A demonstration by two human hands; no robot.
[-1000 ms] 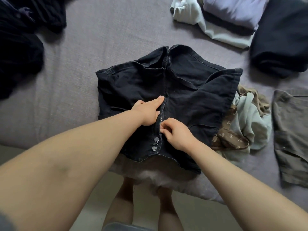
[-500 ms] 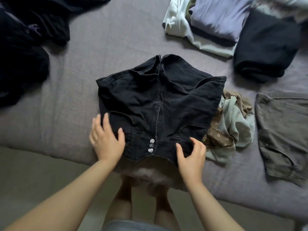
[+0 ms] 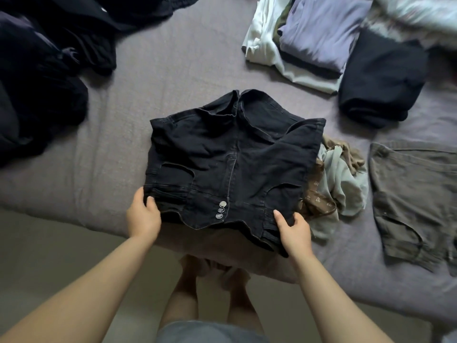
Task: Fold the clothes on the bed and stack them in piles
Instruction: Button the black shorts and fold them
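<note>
Garment: the black denim shorts (image 3: pixel 230 167) lie flat at the bed's (image 3: pixel 153 78) centre, waistband at 6 o'clock.
Left grip: your left hand (image 3: pixel 143 215) pinches the waistband's 9 o'clock corner.
Right grip: your right hand (image 3: pixel 293 230) clasps the 3 o'clock corner.
Technique: lift both corners evenly and keep the buttons (image 3: pixel 220 210) centred.
Watch: the crumpled floral garment (image 3: pixel 331 186) at 3 o'clock touches the shorts.
Destination: folded stack (image 3: pixel 319 38) at 1 o'clock.
</note>
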